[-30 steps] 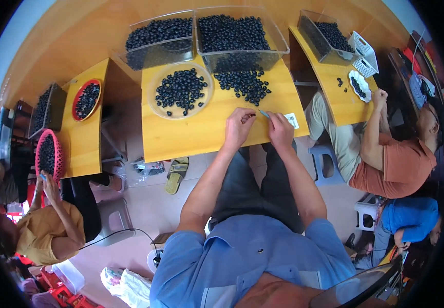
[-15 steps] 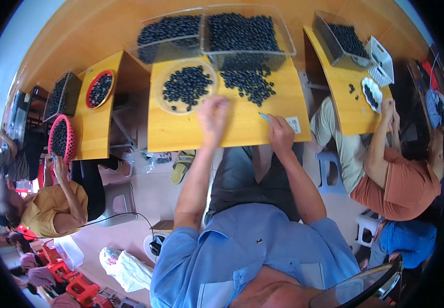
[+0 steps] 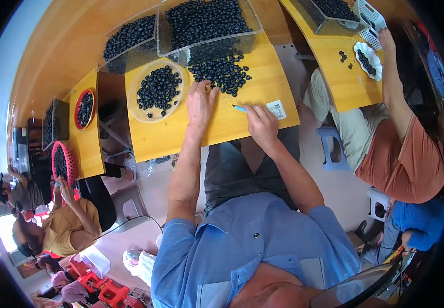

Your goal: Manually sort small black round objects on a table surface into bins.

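I'm looking over a room with a wood-toned wall (image 3: pixel 68 51) and a pale floor (image 3: pixel 335 210), everything bending toward the rim of the head view, my only feed. The yellow table (image 3: pixel 181 136) fills the upper middle.

My wearer's left hand (image 3: pixel 200 105) is at the near edge of the loose heap (image 3: pixel 227 74) of small, dark, round pieces, which spreads from its 1 o'clock. The fingers are curled; I can't tell whether they pinch a piece. The right hand (image 3: pixel 262 123) is clamped on a thin blue tool (image 3: pixel 239 108), its tip pointing to 10 o'clock, just above or on the wood; I can't tell which. A white label (image 3: pixel 276 109) lies at that hand's 1 o'clock.

From the left hand, a clear plate (image 3: pixel 137 111) with more pieces sits between 9 and 10 o'clock, a big clear box (image 3: pixel 250 39) full of them at 12, and a second box (image 3: pixel 139 57) between 10 and 11. At 8 o'clock, well apart, a co-worker in yellow (image 3: pixel 80 218) sits by a pink basket (image 3: pixel 72 159).
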`<action>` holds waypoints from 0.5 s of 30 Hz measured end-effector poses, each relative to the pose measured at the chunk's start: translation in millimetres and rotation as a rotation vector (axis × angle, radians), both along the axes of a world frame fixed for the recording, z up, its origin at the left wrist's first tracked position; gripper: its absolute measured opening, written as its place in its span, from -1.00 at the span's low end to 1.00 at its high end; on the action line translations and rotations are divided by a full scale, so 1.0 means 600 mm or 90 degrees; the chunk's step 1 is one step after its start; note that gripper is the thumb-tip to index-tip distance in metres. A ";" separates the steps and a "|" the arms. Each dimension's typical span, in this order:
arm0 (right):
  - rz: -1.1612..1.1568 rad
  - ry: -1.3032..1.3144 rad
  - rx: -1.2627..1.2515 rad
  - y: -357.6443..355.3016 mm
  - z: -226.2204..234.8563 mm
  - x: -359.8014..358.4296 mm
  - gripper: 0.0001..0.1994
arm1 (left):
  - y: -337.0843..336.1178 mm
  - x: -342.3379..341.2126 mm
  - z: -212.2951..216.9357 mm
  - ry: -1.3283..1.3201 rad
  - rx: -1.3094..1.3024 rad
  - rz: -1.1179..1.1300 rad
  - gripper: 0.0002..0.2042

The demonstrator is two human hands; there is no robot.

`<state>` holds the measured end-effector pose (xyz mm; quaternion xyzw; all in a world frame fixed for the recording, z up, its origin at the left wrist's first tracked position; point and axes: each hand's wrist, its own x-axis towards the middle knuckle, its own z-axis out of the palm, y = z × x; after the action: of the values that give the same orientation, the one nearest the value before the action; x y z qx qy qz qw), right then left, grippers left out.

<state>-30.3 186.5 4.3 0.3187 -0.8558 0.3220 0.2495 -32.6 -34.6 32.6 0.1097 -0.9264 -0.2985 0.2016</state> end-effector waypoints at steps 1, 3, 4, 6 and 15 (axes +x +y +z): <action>-0.004 -0.002 0.001 0.000 -0.002 0.000 -0.68 | 0.004 -0.003 -0.007 0.006 -0.009 0.007 -0.80; 0.008 0.008 -0.008 -0.002 -0.007 -0.001 -0.68 | 0.003 -0.006 -0.021 0.010 -0.016 0.012 -0.80; 0.006 0.006 -0.006 -0.002 -0.009 -0.002 -0.68 | 0.000 -0.007 -0.025 0.017 -0.007 -0.005 -0.80; 0.006 0.002 -0.004 -0.003 -0.011 -0.002 -0.68 | -0.008 -0.006 -0.034 0.022 0.006 -0.021 -0.80; -0.002 0.015 0.022 -0.007 -0.005 -0.004 -0.70 | -0.007 0.035 0.002 -0.030 -0.052 -0.119 -0.82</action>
<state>-32.5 182.3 1.6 0.3250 -0.8589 0.3030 0.2545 -11.5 -38.7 33.6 0.0216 -0.9485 -0.2752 0.1551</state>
